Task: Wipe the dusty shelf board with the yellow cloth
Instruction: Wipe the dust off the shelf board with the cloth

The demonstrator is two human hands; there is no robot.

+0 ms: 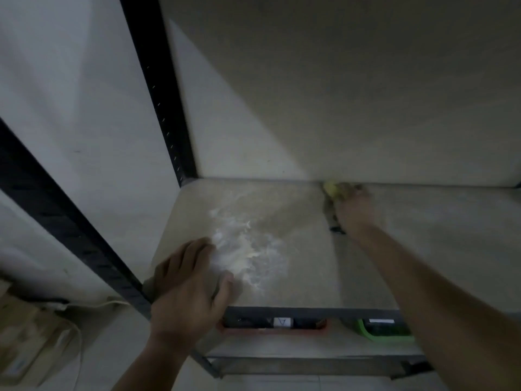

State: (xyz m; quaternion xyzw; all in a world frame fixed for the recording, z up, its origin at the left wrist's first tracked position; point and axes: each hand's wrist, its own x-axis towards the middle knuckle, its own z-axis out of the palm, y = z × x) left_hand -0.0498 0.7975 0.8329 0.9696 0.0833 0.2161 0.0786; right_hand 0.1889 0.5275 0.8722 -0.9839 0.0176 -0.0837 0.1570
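The pale shelf board (296,277) spreads out in front of me, with a white patch of dust (248,249) on its left half. My right hand (353,206) reaches to the board's back edge against the wall and presses the yellow cloth (331,189) there; only a small yellow corner shows past the fingers. The view is blurred around that hand. My left hand (189,289) rests on the front left corner of the board with fingers relaxed, beside the dust patch, and holds nothing.
Black metal uprights (158,88) frame the shelf at the left. A lower shelf (310,345) holds a red-edged tray (270,330) and a green one (380,334). Cardboard boxes (25,334) and a white cable (81,337) lie on the floor at the lower left.
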